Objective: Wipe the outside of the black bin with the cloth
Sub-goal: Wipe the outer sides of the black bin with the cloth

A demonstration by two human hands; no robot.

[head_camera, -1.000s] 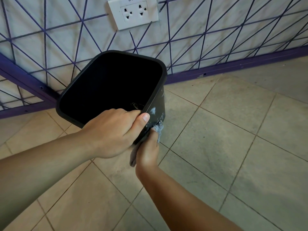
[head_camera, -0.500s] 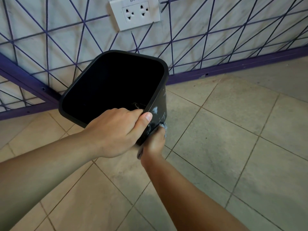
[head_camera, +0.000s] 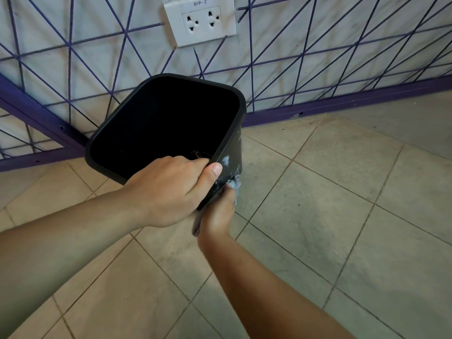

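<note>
Two hands: left hand (head_camera: pixel 171 189) clamps one black bin (head_camera: pixel 234 152), right hand (head_camera: pixel 217 214) clutches one cloth (head_camera: pixel 234 185).

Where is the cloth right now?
In the head view, the cloth is bunched in the right hand, pressed against the black bin's outer side just below the left hand.

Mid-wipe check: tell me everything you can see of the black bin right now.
The black plastic bin, squarish with rounded corners and a rolled rim, is held tilted above the tiled floor, its dark opening facing the camera. The left hand grips the near rim, fingers inside, thumb outside. The right hand presses a grey cloth against the lower outer right wall, which shows whitish smears. Something small lies inside near the fingers; I cannot identify it.
</note>
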